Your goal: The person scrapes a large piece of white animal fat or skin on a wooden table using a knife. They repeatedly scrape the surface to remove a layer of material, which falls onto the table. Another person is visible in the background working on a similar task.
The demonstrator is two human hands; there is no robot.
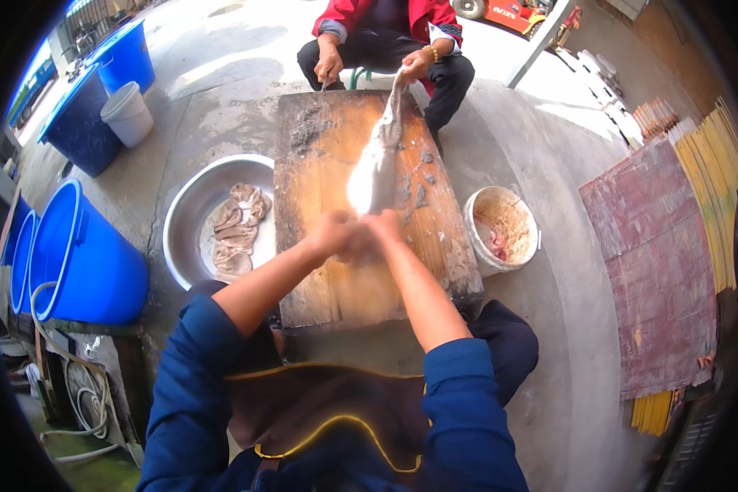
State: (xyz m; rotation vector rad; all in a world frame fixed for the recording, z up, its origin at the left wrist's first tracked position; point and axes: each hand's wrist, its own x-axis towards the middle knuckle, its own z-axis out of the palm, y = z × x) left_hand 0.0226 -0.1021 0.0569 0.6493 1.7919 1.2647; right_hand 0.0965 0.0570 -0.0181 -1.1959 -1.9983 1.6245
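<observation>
A long pale strip [377, 164], wet-looking and skin-like, runs across the wooden board [320, 287]. At its near end are my left hand [334, 232] and my right hand [383, 225], closed and close together. Motion blurs the fingers and a brownish patch below them. Across from me, a co-worker's hand [416, 64] grips the strip's far end and lifts it off the board. That person's other hand [328, 64] closes around something thin at the board's far edge, too small to name. Grey scraps [421, 194] lie right of the strip.
Left of the board, a metal basin [176, 221] holds brownish folded pieces [239, 221]. A white bucket [500, 264] with pale, pinkish matter stands right. Blue tubs [107, 262] and a small white pail [128, 115] line the left. A reddish panel [656, 271] lies far right.
</observation>
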